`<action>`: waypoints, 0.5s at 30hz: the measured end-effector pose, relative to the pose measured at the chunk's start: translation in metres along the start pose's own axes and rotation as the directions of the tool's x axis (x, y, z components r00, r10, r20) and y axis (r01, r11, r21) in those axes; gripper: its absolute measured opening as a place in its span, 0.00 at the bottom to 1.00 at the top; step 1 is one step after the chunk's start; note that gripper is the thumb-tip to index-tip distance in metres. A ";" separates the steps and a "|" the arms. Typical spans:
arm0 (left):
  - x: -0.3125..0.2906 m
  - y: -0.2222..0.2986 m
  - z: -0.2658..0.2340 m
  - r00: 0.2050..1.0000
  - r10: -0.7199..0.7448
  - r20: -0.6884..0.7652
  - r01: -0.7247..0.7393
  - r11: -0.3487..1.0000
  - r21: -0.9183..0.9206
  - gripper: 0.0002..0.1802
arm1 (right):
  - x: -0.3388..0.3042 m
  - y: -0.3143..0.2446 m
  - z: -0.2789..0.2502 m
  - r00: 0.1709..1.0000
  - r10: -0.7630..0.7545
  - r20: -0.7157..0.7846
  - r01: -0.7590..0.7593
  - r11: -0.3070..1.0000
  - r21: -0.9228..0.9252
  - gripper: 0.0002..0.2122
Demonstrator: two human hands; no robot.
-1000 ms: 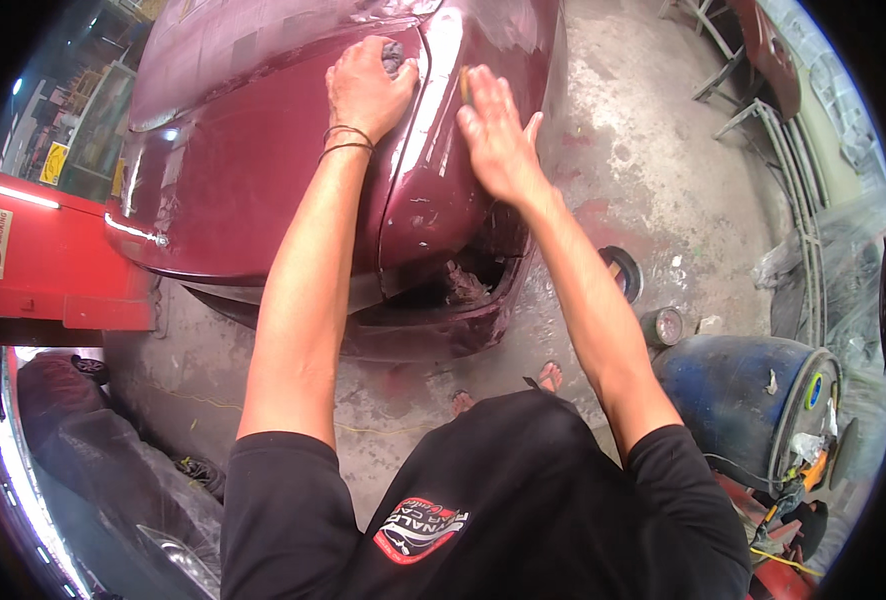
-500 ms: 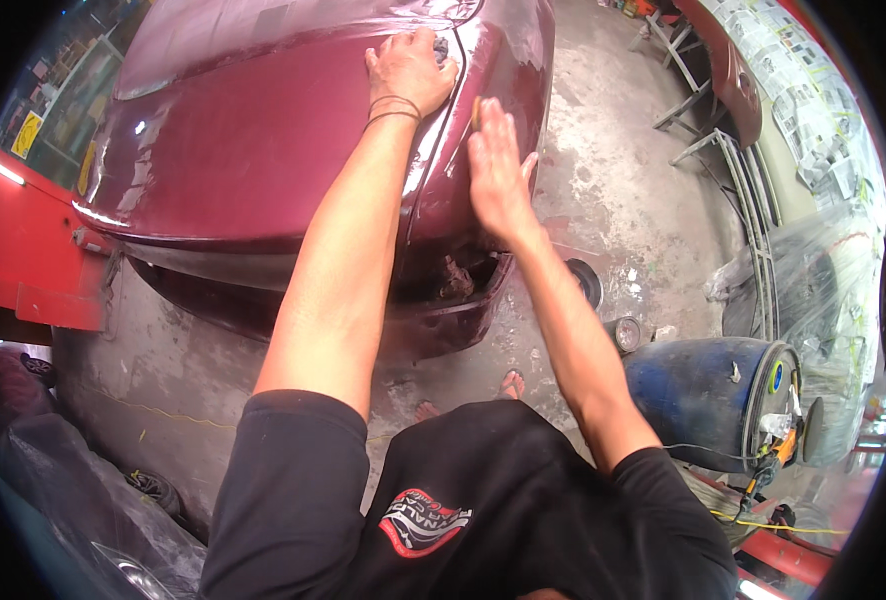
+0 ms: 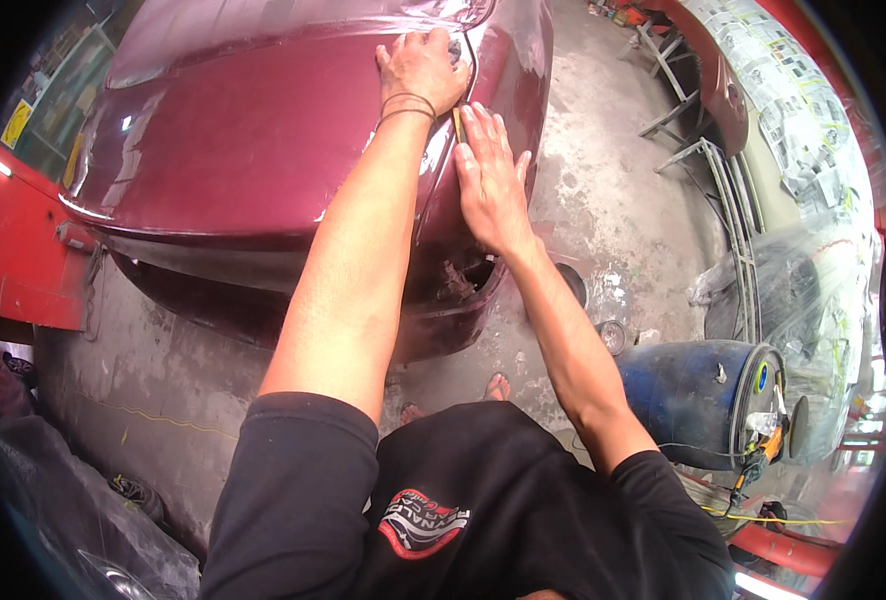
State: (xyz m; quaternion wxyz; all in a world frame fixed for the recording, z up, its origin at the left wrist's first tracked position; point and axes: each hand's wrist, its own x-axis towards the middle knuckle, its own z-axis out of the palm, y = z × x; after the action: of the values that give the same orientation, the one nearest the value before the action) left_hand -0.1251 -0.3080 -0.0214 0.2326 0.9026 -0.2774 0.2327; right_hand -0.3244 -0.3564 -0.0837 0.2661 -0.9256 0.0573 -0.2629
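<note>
My left hand rests palm down on the broad dark red panel of a car, fingers bent. A dark grey wad shows between its thumb and forefinger; most of it is covered. Across the panel seam, my right hand lies nearly flat on the car's side panel. Under its fingers is a thin yellow-edged pad, of which only a strip along the left side shows. The two hands are close together, the left one farther forward.
Below the panel, the car's corner has an open cavity above the bumper. A blue drum lies to the right, with an orange-handled tool at its end. Metal stands and paper-covered surfaces line the right side.
My right hand has shifted slightly down and left, closer to the seam. My left hand has moved a little right in the picture, and the whole view has shifted slightly.
</note>
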 end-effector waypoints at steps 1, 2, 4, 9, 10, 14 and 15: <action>0.002 0.002 0.001 1.000 0.000 0.007 0.000 1.000 -0.003 0.31 | 0.005 0.001 -0.005 1.000 0.014 0.023 -0.014 1.000 -0.023 0.27; 0.001 0.002 0.001 1.000 -0.004 0.014 0.004 1.000 0.001 0.31 | 0.010 0.002 -0.006 0.998 0.026 0.049 -0.024 0.999 -0.041 0.27; -0.002 -0.005 0.002 1.000 -0.022 -0.007 0.022 1.000 0.009 0.30 | -0.028 -0.016 0.000 0.997 -0.071 0.030 0.071 0.997 -0.009 0.26; 0.000 -0.019 0.010 0.991 -0.045 -0.123 0.026 0.989 -0.149 0.27 | -0.023 0.010 -0.011 0.969 -0.201 0.146 0.197 0.980 0.038 0.26; 0.002 -0.016 0.011 0.989 -0.052 -0.136 0.024 0.979 -0.201 0.26 | 0.004 0.025 -0.016 0.981 -0.146 0.127 0.142 0.989 0.043 0.26; 0.004 -0.007 0.011 0.978 -0.059 -0.201 -0.002 0.957 -0.289 0.25 | 0.096 0.069 -0.035 0.990 -0.010 0.144 0.008 1.000 0.014 0.27; 0.002 -0.008 0.010 0.979 -0.066 -0.195 0.007 0.957 -0.288 0.25 | 0.095 0.069 -0.030 0.992 -0.031 0.124 0.029 0.999 0.021 0.27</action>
State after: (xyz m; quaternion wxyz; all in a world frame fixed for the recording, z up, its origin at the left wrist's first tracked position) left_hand -0.1160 -0.3080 -0.0307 0.3921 0.8361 -0.2661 0.2766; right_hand -0.2566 -0.4522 -0.0544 0.2739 -0.9384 0.0242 -0.2093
